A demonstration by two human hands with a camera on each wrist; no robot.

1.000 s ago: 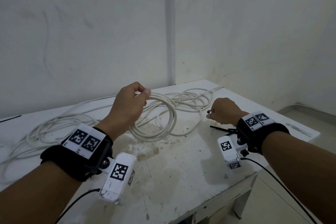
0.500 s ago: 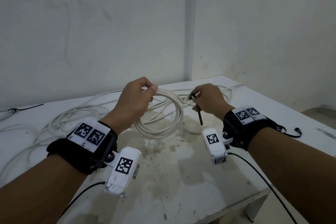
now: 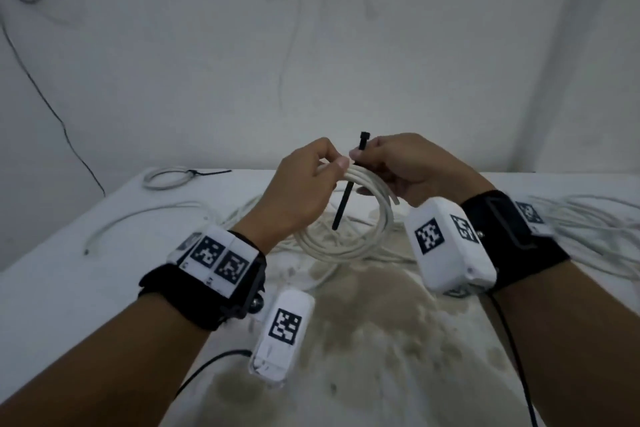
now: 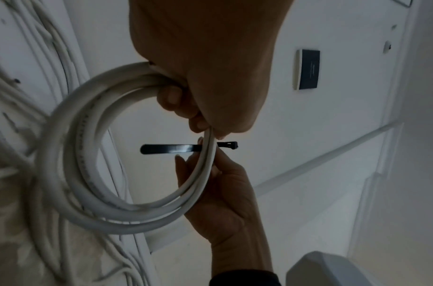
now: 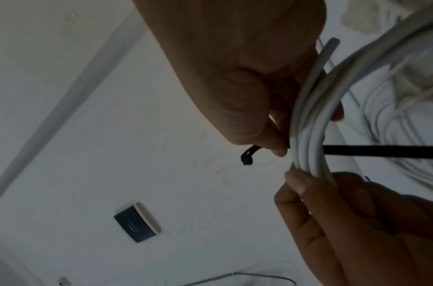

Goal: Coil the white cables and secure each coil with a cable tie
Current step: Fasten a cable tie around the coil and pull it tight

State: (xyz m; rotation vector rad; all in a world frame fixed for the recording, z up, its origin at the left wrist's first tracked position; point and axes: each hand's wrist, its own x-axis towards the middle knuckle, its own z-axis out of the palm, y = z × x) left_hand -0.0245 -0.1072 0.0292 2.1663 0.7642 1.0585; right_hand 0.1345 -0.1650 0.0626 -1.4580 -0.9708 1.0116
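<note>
My left hand (image 3: 334, 163) grips a white cable coil (image 3: 363, 239) at its top and holds it above the table. My right hand (image 3: 360, 156) pinches a black cable tie (image 3: 346, 198) just below its head. The tie's strap points down through the coil's opening. In the left wrist view the tie (image 4: 171, 149) crosses behind the coil's strands (image 4: 71, 174), and the right hand's fingers (image 4: 186, 166) lie against the strands. In the right wrist view the strap (image 5: 382, 151) sticks out past the bundled strands (image 5: 308, 135), close to the left hand's fingers (image 5: 298, 185).
A small coil (image 3: 169, 178) bound with a black tie lies at the table's back left. Loose white cables sprawl at the right (image 3: 588, 222) and under the held coil. The stained tabletop (image 3: 381, 340) lies in front. A dark wire (image 3: 52, 107) hangs on the wall.
My right hand has carried the cable tie from the table over to the coil, and its strap now passes through the loop. Both hands have come together and risen.
</note>
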